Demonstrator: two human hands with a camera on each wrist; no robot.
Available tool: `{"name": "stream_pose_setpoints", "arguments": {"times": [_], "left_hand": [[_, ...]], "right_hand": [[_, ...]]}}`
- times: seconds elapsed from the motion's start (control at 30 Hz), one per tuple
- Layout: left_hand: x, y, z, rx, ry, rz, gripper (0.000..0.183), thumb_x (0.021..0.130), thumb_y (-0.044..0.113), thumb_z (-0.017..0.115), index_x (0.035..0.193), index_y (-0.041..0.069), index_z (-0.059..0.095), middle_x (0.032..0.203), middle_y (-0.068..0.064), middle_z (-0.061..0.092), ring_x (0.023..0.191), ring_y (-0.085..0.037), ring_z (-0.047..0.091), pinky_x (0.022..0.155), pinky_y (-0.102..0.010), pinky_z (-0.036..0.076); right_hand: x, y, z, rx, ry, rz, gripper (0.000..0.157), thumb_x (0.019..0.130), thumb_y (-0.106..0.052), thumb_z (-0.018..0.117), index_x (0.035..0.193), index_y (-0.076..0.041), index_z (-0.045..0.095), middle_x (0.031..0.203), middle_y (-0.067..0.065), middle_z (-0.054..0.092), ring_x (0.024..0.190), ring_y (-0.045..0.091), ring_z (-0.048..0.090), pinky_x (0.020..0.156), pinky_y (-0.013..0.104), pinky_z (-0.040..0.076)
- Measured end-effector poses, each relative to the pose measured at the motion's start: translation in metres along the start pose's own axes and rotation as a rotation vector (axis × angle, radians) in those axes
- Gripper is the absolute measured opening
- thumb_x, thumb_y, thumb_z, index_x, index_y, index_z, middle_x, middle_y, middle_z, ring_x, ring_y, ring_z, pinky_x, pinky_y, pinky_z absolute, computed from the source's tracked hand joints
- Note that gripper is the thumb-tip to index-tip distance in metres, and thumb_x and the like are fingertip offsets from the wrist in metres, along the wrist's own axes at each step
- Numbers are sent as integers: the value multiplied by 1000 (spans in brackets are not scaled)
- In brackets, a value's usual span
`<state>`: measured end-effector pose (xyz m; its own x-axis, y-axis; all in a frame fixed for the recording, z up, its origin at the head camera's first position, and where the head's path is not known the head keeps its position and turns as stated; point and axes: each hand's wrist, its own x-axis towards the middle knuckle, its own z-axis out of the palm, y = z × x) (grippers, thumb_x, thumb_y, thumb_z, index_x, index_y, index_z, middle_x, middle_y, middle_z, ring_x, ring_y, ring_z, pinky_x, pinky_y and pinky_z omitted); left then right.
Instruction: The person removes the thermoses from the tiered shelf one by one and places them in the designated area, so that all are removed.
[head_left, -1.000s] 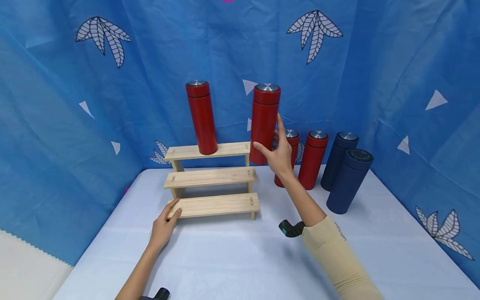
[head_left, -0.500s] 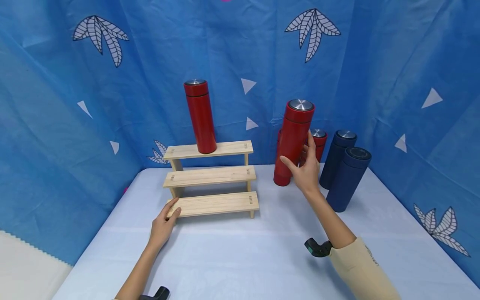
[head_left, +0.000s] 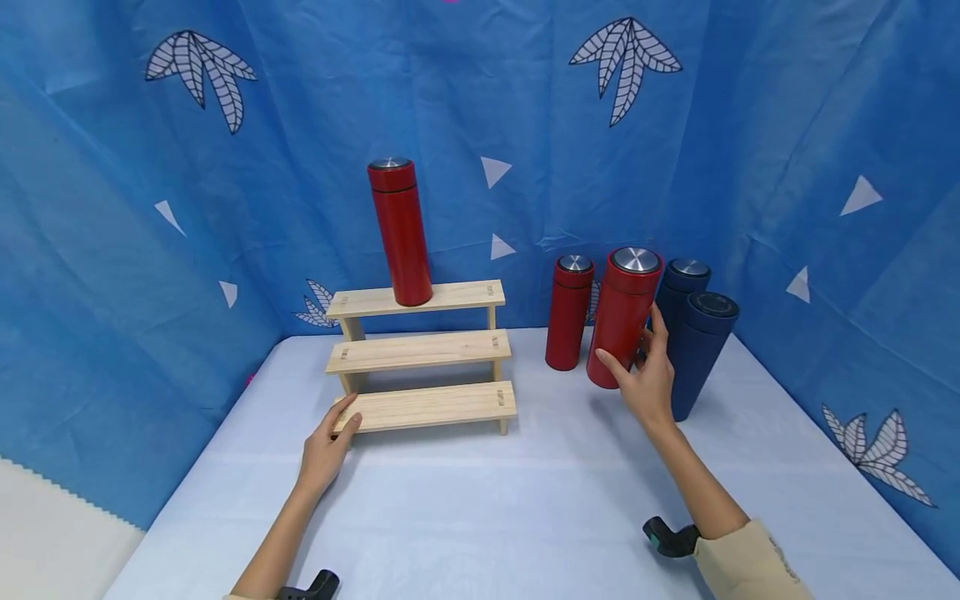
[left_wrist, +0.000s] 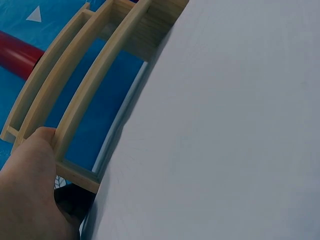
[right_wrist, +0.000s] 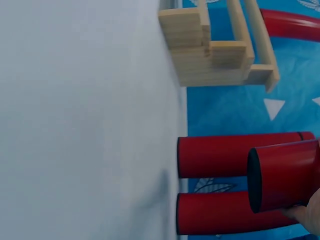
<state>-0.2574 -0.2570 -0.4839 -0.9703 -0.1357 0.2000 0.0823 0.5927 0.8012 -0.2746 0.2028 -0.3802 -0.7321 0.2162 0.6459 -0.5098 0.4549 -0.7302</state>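
My right hand (head_left: 647, 379) grips a red thermos flask (head_left: 622, 321) with a silver lid, thumb on one side and fingers on the other. In the right wrist view the dark base of this held red thermos flask (right_wrist: 287, 175) is off the table, in front of two other red thermos flasks (right_wrist: 215, 156). My left hand (head_left: 324, 450) holds the left end of the lowest step of a three-step wooden shelf (head_left: 427, 408). Its thumb (left_wrist: 44, 134) lies against the step's edge in the left wrist view. Another red thermos flask (head_left: 401, 233) stands on the top step.
Two dark blue thermos flasks (head_left: 705, 350) stand right of the held one, partly behind my right hand. Just left of it stands a red thermos flask (head_left: 570, 312). White cloth covers the table (head_left: 465, 517); a patterned blue curtain (head_left: 450, 92) closes off the back and sides.
My right hand has carried the red thermos flask from beside the top step to the right and down, towards the standing flasks. My left hand has stayed at the shelf.
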Motion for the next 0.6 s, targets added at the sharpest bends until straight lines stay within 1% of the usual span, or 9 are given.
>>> {"name": "stream_pose_setpoints", "arguments": {"times": [0.07,0.13,0.27,0.33,0.43,0.53,0.6], "left_hand": [[0,0,0,1,2,2,56,93,51,45,141,22,39,145,-17,33,130,-42,29,100,-60,26],[0,0,0,-2,2,1,56,93,51,46,141,23,39,145,-17,33,130,-41,29,100,-59,27],[-1,-1,1,-6,-8,-1,57,93,52,45,141,22,38,145,-17,32,130,-41,29,99,-59,27],[-1,-1,1,-6,-12,-3,58,93,52,45,142,22,38,145,-17,32,131,-41,29,99,-59,28],[0,-1,1,-4,-12,-3,58,93,52,45,142,22,38,145,-17,32,130,-41,29,99,-60,28],[-1,-1,0,-4,-9,-1,57,93,52,45,142,23,38,145,-17,32,130,-41,30,99,-59,28],[-1,-1,0,-4,-8,1,57,93,52,45,142,22,38,145,-17,32,130,-41,30,98,-60,28]], "right_hand": [[-3,17,-1,-13,0,23,96,78,-4,74,148,-26,13,133,17,44,119,33,45,87,56,43],[-7,28,-2,-17,-1,43,96,78,-8,74,148,-30,12,134,13,44,120,29,44,87,55,44],[-14,39,-3,-18,-1,55,96,78,-8,75,148,-29,13,135,14,43,121,29,43,88,56,43],[-17,40,-3,-15,-3,58,96,77,-4,74,148,-25,13,134,17,43,121,33,43,88,57,42],[-21,32,-4,-17,-7,65,95,78,-1,73,148,-19,12,133,21,42,119,36,43,88,58,42],[-24,23,-6,-25,-8,73,93,79,0,71,148,-16,12,132,22,43,118,36,44,88,57,42],[-25,22,-7,-24,-8,72,93,79,1,71,148,-15,12,131,22,43,117,36,45,88,56,43]]}}
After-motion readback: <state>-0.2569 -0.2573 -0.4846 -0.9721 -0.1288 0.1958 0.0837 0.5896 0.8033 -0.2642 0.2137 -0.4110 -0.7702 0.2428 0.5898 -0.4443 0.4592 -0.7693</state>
